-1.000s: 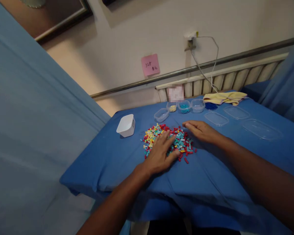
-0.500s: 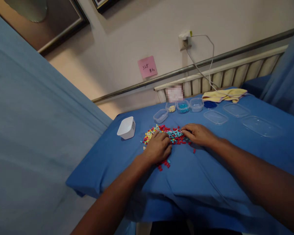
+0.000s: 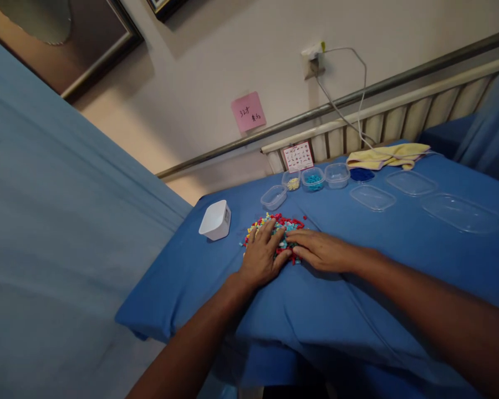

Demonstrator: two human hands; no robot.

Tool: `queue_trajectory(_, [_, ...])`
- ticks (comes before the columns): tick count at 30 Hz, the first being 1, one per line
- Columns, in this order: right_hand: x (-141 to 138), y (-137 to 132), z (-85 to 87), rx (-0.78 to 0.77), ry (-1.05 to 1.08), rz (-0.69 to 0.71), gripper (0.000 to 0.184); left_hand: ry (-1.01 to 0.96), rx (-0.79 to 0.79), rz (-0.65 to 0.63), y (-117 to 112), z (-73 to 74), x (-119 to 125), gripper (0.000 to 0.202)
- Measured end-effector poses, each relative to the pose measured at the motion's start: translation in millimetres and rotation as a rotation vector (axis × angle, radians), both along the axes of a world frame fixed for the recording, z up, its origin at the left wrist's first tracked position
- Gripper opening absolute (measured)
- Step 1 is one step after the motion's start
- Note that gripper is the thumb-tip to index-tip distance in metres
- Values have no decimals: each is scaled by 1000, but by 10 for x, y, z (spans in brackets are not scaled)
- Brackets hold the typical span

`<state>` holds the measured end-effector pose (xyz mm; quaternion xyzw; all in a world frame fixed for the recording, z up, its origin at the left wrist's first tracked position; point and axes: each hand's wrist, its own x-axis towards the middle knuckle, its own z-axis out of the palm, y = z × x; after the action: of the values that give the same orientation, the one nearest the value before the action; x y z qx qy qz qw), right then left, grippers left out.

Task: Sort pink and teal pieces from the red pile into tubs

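Observation:
A heap of small red, yellow, turquoise and white beads lies on the blue-covered table. My left hand rests flat on the heap's left side with its fingers spread. My right hand lies flat against the heap's near right side, fingers stretched toward the left hand. Both hands cover much of the heap, and neither grips anything.
A white tub lies tipped left of the heap. Small clear tubs with yellow and turquoise beads stand behind, beside a printed card. Clear lids and a yellow cloth lie at the right. Blue curtain hangs left.
The spread-out beads have been pushed into a tighter heap. My right hand slid left and nearer, and my left hand opened flat again; the hands now nearly touch.

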<state>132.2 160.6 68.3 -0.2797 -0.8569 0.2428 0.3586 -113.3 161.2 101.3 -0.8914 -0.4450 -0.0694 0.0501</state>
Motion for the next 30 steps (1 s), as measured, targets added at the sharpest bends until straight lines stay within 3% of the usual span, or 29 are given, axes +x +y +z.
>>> queue_trajectory(2, [43,21,37,-18,44,-49,38,-13,-18,59,250,52,110,67])
queue_trajectory(4, [116,89,38,-45,87,-183,38,-4,-97,110,492,128,223,69])
queue_trajectory(6, [195,171,3,-67,107,-312,39,31,-202,104,716,197,332,72])
queue_trajectory(9, [279,260,-73,-71,94,-384,38,100,-314,47,953,271,463,71])
queue_trajectory(14, [299,295,-129,-99,136,-388,33,227,-331,15,952,458,565,47])
queue_trajectory(17, [288,310,-127,-128,180,-410,30,305,-389,-20,907,641,626,47])
queue_trajectory(20, [277,348,-132,-161,239,-448,31,291,-245,-20,1039,764,773,47])
queue_trajectory(22, [269,379,-139,-177,272,-481,32,231,-81,-1,1242,772,921,41])
queue_trajectory(25, [255,416,-143,-206,303,-514,34,193,26,21,1650,694,1171,56])
queue_trajectory(28, [244,438,-132,-238,326,-526,35,262,-60,85,2045,585,1400,72])
queue_trajectory(30, [236,452,-122,-257,345,-532,35,291,-131,108,2239,517,1516,72])
